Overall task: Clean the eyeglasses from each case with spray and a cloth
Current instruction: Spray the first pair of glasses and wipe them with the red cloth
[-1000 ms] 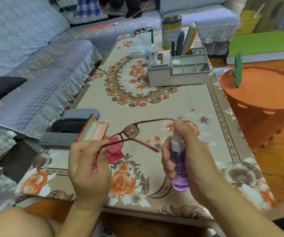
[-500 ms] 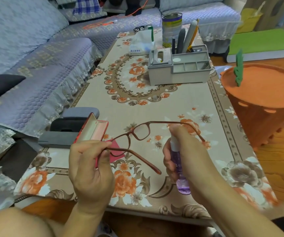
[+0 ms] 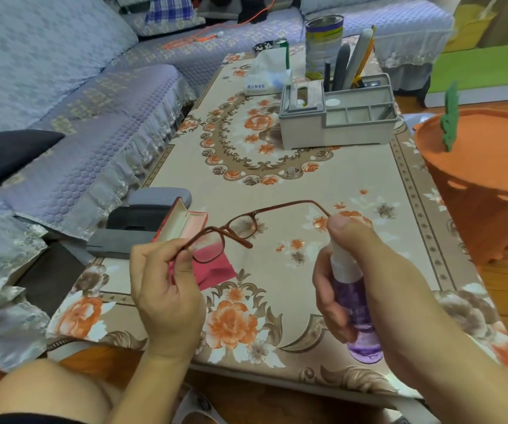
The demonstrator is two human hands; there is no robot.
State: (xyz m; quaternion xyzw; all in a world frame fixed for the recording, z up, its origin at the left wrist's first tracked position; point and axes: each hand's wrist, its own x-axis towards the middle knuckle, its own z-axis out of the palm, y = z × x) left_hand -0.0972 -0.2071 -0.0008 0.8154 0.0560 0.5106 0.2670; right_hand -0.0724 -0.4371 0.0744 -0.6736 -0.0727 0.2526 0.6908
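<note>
- Left hand (image 3: 167,289) pinches the glasses (image 3: 240,228), now turned lens toward the nozzle.
- Right hand (image 3: 365,280) grips the spray (image 3: 356,304), finger back on top: spraying continues.

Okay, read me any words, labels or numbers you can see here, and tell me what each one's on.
"国山加油站", as best it can be read, small blue print: on the white tissue pack at the far end of the table.
Printed label on the tin can: too blurred to read.
Print on the purple spray bottle in the right hand: hidden and blurred, unreadable.
Nothing readable on the glasses or the open red case.
</note>
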